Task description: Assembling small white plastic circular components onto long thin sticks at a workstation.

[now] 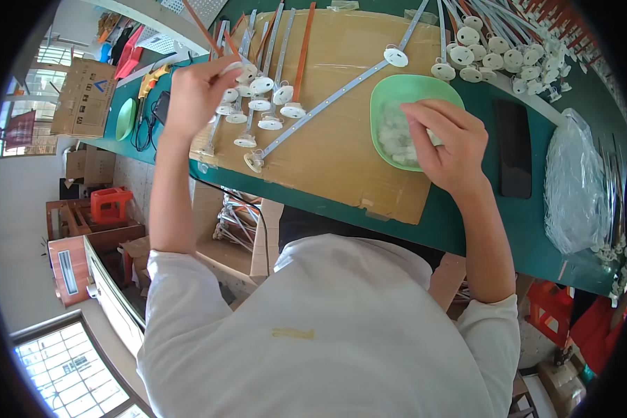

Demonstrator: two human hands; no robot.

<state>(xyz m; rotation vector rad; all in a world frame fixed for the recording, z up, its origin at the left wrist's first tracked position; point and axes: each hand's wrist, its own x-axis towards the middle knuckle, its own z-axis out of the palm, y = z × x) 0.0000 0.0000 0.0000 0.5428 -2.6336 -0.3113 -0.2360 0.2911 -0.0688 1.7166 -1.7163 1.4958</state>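
Note:
My left hand (196, 94) is raised at the left of the cardboard sheet, its fingers pinched at a white disc (231, 67) that seems to end an orange strip. Just beyond and beside it lies a bunch of grey and orange strips (303, 56) with round white discs. My right hand (451, 143) is closed over the light green bowl (377, 115), fingertips together; whatever they pinch is hidden. Small whitish translucent pieces (395, 136) fill the bowl. One long grey perforated strip (327, 103), with a white disc at its lower end and another near the bowl, lies diagonally across the cardboard.
Brown cardboard (355, 38) covers part of the green table (515, 230). More disc-ended strips (498, 52) are heaped at the far right. A black phone (513, 150) and a clear plastic bag (575, 184) lie on the right. An open carton (219, 254) of strips stands below the table edge.

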